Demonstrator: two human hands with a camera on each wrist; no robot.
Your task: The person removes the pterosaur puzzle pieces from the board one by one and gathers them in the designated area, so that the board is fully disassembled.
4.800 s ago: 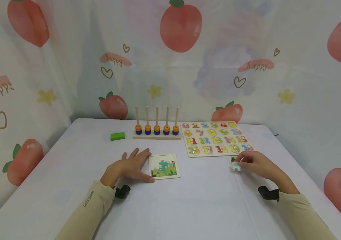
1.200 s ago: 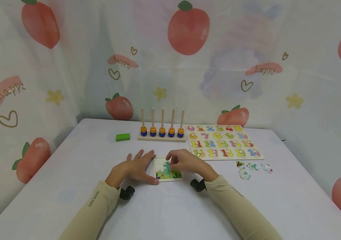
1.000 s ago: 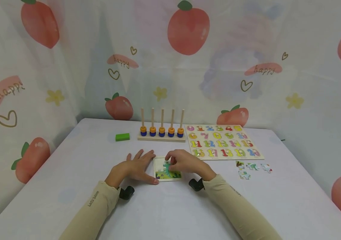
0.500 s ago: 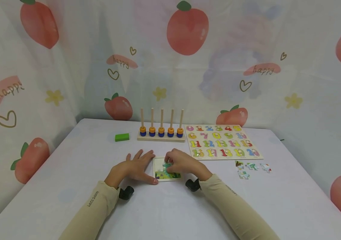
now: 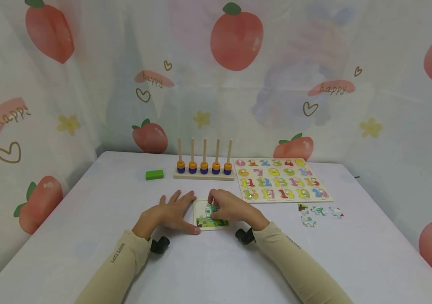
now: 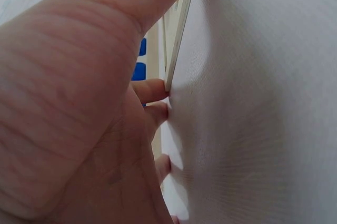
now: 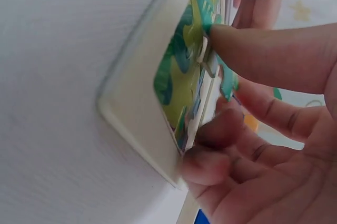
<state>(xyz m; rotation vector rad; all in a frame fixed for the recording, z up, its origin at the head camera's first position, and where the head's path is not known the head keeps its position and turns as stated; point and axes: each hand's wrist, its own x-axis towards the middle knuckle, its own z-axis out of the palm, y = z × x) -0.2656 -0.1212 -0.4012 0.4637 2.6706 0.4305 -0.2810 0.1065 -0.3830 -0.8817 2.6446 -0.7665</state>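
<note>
A small framed jigsaw puzzle (image 5: 200, 207) lies on the table, its dinosaur picture partly covered by my right hand (image 5: 230, 207). Thumb and fingers of that hand pinch a teal-and-white puzzle piece (image 5: 210, 210); in the right wrist view the puzzle piece (image 7: 228, 79) stands tilted up out of the picture, while the lower fingers lie by the frame's edge. My left hand (image 5: 168, 213) is spread flat at the frame's left side, index fingertip at the upper corner and thumb at the lower one. In the left wrist view, fingertips meet the frame edge (image 6: 179, 42).
Several loose puzzle pieces (image 5: 309, 221) lie to the right, below a number peg board (image 5: 324, 192). Behind the puzzle stands a bead rack (image 5: 203, 177) with upright pegs. A green block (image 5: 154, 175) is at the back left.
My right hand came left from the loose pieces to the puzzle, and more pieces now lie at right. Within the last half second, the pinched piece has tilted up. The left hand keeps its place.
</note>
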